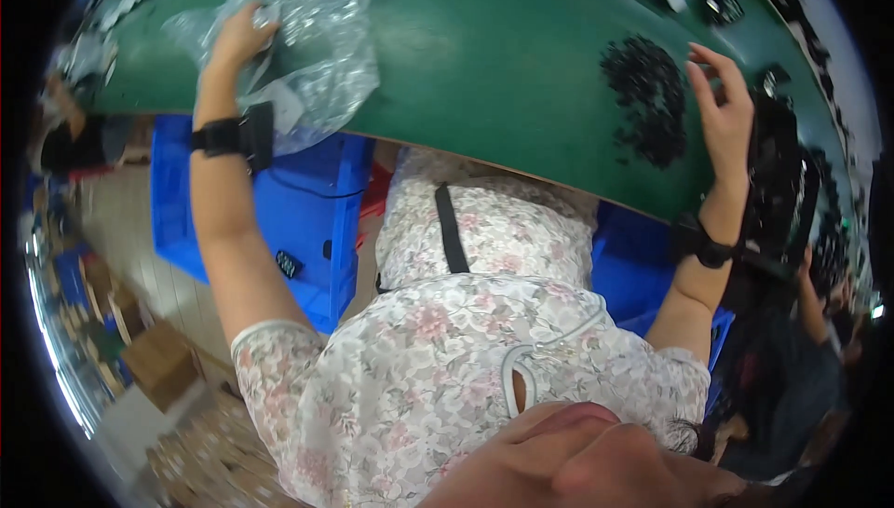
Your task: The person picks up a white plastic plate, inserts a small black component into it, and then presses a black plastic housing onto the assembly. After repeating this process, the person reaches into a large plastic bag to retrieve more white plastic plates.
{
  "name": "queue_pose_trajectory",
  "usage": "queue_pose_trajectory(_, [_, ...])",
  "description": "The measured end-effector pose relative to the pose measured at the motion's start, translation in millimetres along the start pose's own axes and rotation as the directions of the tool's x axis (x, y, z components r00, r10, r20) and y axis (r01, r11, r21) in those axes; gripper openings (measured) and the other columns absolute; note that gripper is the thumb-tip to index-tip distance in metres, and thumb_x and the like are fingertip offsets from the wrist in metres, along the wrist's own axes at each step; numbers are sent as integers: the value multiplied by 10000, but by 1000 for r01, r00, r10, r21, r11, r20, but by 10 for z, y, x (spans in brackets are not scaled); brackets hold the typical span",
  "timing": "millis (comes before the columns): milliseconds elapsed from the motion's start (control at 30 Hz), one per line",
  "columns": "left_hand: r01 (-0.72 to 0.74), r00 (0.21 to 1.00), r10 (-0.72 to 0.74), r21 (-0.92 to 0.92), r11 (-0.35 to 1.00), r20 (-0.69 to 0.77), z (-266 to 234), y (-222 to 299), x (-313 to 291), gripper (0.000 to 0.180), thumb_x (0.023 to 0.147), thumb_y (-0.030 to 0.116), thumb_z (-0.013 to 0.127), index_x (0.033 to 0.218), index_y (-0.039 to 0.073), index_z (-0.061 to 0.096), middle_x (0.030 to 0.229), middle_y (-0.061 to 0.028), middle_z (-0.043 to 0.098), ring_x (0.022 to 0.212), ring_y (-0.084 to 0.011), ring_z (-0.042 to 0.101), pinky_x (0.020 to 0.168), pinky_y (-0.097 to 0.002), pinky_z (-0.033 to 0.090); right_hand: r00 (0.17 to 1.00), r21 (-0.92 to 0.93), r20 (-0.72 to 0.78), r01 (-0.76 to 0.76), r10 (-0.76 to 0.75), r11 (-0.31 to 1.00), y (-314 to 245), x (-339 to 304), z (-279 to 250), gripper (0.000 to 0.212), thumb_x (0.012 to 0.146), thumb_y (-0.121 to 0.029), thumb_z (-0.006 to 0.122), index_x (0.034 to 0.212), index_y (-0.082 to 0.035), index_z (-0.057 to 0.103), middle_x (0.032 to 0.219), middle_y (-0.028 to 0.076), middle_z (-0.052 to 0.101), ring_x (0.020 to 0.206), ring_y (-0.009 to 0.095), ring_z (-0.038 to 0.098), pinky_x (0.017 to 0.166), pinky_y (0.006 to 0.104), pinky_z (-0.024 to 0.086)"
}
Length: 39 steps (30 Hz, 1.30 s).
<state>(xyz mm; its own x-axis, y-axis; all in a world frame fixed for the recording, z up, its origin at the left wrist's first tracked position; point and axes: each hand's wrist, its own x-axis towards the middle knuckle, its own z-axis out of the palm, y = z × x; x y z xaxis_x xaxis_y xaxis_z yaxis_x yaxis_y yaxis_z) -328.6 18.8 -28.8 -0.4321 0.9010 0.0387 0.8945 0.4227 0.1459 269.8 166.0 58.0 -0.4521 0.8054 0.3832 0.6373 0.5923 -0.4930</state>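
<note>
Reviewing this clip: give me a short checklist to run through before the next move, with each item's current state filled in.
1. Right hand free: ok; fingers parted, nothing visible between them.
2. Loose pile of small black parts back from the front edge of the green tabletop: ok.
3. Crumpled clear plastic bag lying wholly on the tabletop: not ok; its lower end hangs over the front edge, above the blue plastic crate.
4. Left hand at the bag: ok.
5. Left hand's grip firm: cannot tell; glare and folded film obscure the fingertips.
6. Bag's contents: cannot tell; the film is too shiny.
</note>
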Motion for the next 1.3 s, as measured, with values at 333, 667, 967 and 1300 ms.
queue_pose_trajectory(333, [-55,893,48,-4,998,-448,-523,807,-393,246,846,227,687,928,20,582,776,-102,627,552,-178,584,532,-289,434,999,-108,-9,30,-31,994,217,-325,541,212,808,-111,677,1009,-51,650,895,70,585,790,205,583,708,299,471])
queue_pose_trajectory(667, [-339,936,146,-708,620,-321,-451,2570,-1283,108,866,101,661,893,6,616,753,-65,586,541,-116,547,493,-250,419,997,-96,-41,65,-69,993,189,-246,716,128,797,-72,665,898,-19,605,833,78,557,819,245,557,752,347,455])
queue_pose_trajectory(967, [-210,906,417,-926,313,-65,-44,3301,-1474,165,909,-33,524,1014,11,643,838,-74,585,516,-98,560,447,-245,428,999,-34,-39,-28,27,999,149,-202,675,128,792,-103,688,873,-38,613,796,65,541,753,228,546,683,330,450])
queue_pose_trajectory(1300, [-147,930,366,-950,277,-37,-61,3537,-1064,184,872,-56,566,1007,25,662,854,-70,570,544,-112,572,458,-235,437,934,476,50,-333,353,814,-9,-152,619,120,881,-121,642,930,-12,640,814,26,605,686,107,549,639,231,434])
